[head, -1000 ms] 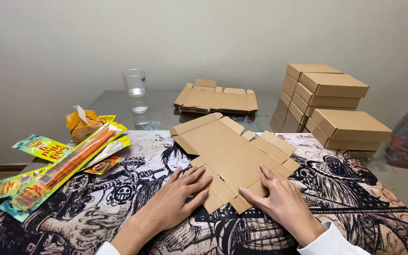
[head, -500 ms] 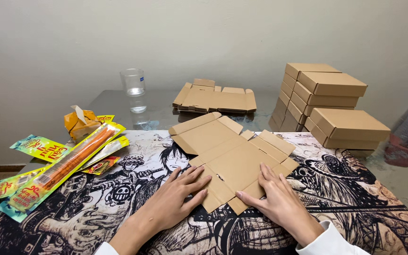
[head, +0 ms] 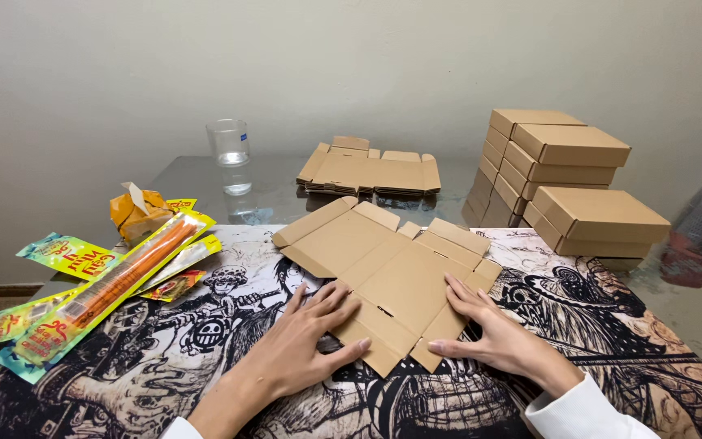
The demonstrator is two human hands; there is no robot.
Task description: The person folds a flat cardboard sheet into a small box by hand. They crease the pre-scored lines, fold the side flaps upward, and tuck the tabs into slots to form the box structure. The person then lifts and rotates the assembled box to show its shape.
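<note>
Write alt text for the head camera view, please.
Both hands, left hand and right hand, press flat on an unfolded brown cardboard box blank lying on a black-and-white illustrated table mat; closed brown cardboard boxes are stacked behind.

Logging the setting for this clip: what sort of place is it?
Probably a home table used for box packing: a glass-topped table with a printed cloth, stacked cardboard boxes, snack packets and a drinking glass.

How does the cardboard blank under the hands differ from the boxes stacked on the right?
The cardboard blank lies unfolded and nearly flat, flaps spread, on the printed cloth; the stacked boxes are folded into closed shapes. The blank is single, pressed by the left hand and right hand; the boxes are several, piled, untouched. Both are plain brown cardboard.
</note>
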